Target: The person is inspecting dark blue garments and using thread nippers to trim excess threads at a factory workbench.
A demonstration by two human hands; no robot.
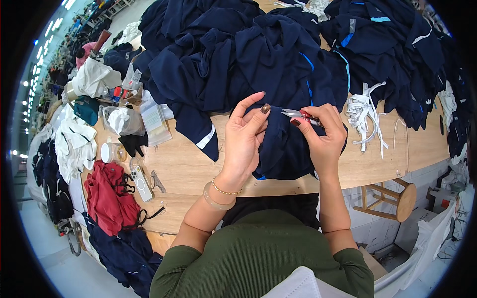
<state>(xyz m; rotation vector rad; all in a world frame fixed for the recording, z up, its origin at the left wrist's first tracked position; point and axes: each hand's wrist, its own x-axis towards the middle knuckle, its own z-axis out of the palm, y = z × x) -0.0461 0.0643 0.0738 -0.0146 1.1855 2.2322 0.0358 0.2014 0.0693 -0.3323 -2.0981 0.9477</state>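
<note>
My right hand (324,135) is closed around small thread snips (309,117) with red handles. Their pointed silver blades face left, toward my left thumb, over dark navy fabric. My left hand (244,136) has its thumb and fingers at the edge of a navy garment (283,149), its index finger raised above the thumb. Whether a thread lies between those fingertips is too small to tell. The garment hangs down to the table's near edge, with a bit of bright blue trim at its lower border.
A large heap of navy garments (213,64) covers the far side of the wooden table (189,174). White strips (365,114) lie at right. A phone (141,183), a red cloth bag (112,196) and plastic bags (155,119) are on the left. A wooden stool (405,201) stands at right.
</note>
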